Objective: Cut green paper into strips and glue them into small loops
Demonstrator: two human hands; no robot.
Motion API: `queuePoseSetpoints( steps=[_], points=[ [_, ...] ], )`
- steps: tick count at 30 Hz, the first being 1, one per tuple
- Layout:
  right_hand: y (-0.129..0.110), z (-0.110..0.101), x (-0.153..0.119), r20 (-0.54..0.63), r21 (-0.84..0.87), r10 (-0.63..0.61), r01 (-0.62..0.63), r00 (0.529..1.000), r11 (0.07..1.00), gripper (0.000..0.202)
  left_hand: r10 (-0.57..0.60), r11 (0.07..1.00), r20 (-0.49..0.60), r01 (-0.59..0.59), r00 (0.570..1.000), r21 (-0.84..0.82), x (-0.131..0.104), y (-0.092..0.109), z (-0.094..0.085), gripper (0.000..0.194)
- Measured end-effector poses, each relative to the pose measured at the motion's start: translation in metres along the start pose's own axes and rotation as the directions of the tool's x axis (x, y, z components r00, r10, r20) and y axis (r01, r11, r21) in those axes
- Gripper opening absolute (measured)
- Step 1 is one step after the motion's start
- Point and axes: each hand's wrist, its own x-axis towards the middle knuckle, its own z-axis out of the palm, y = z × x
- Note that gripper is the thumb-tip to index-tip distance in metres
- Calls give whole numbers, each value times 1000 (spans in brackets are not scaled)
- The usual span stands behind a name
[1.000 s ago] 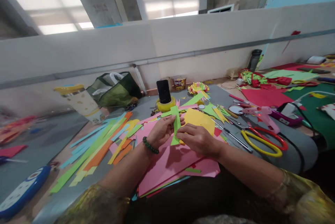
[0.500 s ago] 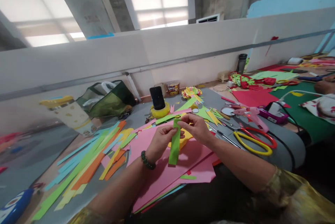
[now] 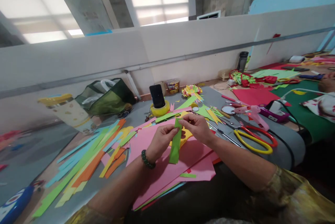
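A green paper strip point(image 3: 175, 149) hangs from both hands above pink paper sheets point(image 3: 154, 178). My left hand point(image 3: 162, 140) pinches its upper part from the left, with a dark bead bracelet on the wrist. The fingers of my right hand point(image 3: 196, 128) are closed on its top edge. Behind the hands, partly covered, lies a yellow paper piece point(image 3: 186, 138). Green strips point(image 3: 86, 163), orange strips point(image 3: 90, 170) and blue strips point(image 3: 75, 159) are fanned out on the left.
Red-and-yellow-handled scissors point(image 3: 253, 142) and a pink glue gun point(image 3: 252, 114) lie at the right. Further back are a phone point(image 3: 157, 95) on yellow tape point(image 3: 160, 108), a tumbler point(image 3: 69, 112), a green bag point(image 3: 112, 98) and a paper flower point(image 3: 191, 91). Another person's hand point(image 3: 328, 83) shows at far right.
The green strip's lower end has turned and risen slightly. Both hands keep nearly the same place and hold. The view has shifted a little.
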Motion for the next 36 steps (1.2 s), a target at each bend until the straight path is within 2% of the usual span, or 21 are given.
queuePoseSetpoints(
  steps=[4, 6, 9, 11, 13, 15, 17, 18, 19, 22, 24, 26, 32, 36],
  points=[
    [4, -1, 0, 19, -17, -19, 20, 1000, 1000, 22, -27, 999, 6, 27, 1000, -34, 0, -2, 0, 37],
    [5, -2, -1, -4, -63, -48, 47, 999, 997, 19, -50, 995, -26, 48, 998, -88, 2, -2, -1, 34],
    [6, -3, -4, -37, -244, -231, 216, 972, 945, 18, -113, 972, -146, 79, 983, -221, 7, 1, -5, 23],
    [4, -2, -7, 58, -371, -410, 400, 910, 838, 25, -151, 949, -206, 83, 967, -304, 11, 4, -9, 14],
    [1, 1, -10, 206, -427, -531, 563, 822, 707, 31, -158, 931, -230, 67, 960, -359, 13, 6, -11, 12],
    [-2, 4, -11, 333, -421, -580, 667, 744, 614, 27, -155, 920, -228, 56, 961, -387, 13, 7, -11, 14],
    [-3, 7, -12, 415, -370, -583, 715, 698, 593, 18, -159, 915, -214, 62, 964, -400, 13, 6, -9, 13],
    [-3, 7, -12, 428, -342, -569, 709, 702, 617, 16, -160, 914, -207, 65, 965, -401, 12, 5, -7, 14],
    [-2, 8, -12, 420, -318, -545, 680, 726, 661, 14, -160, 915, -201, 68, 966, -397, 12, 4, -6, 16],
    [4, 9, -10, 307, -273, -411, 493, 859, 826, 12, -150, 926, -198, 68, 969, -371, 11, 2, -4, 21],
    [7, 8, -10, 244, -237, -337, 393, 909, 888, 14, -146, 934, -192, 71, 970, -350, 10, 1, -4, 23],
    [7, 7, -9, 236, -208, -327, 376, 915, 903, 15, -138, 939, -189, 68, 972, -337, 10, 0, -5, 25],
    [4, 6, -12, 309, -192, -383, 451, 871, 871, 12, -137, 951, -172, 81, 975, -299, 13, -2, -10, 24],
    [2, 8, -15, 360, -183, -392, 476, 847, 860, 12, -158, 954, -119, 121, 980, -275, 14, -5, -11, 29]
  ],
)
